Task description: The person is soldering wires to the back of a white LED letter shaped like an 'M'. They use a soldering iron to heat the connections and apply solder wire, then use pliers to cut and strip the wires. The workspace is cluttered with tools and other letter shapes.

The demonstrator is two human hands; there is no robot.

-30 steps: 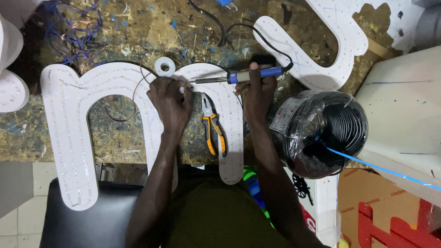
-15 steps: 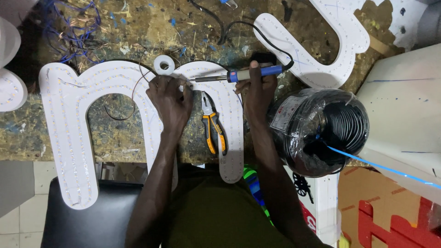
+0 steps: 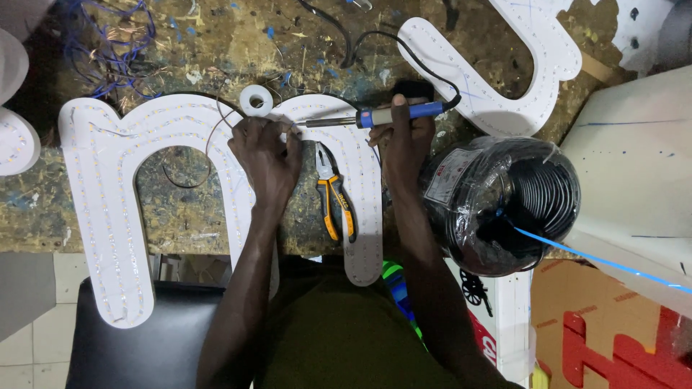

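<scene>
Holding the soldering iron in my right hand, fingers clamped round its blue grip, I note its long axis runs level across the view, metal tip pointing toward my left hand. That left hand is closed in a pinch on something small at the top of the white letter-shaped panel, right where the tip ends; what it pinches is too fine to tell, probably a thin wire. Tip and pinch are touching or just apart, so the left hand is nearer the joint and the iron lies to its right. Rows of small light dots line the panel, which lies flat on the tabletop. Orange-handled pliers rest between my forearms. A white tape roll sits just above the left hand. A wrapped coil of black cable stands near my right wrist. The surface is scarred, paint-flecked, littered with blue wire offcuts; more white letters lie beyond.
</scene>
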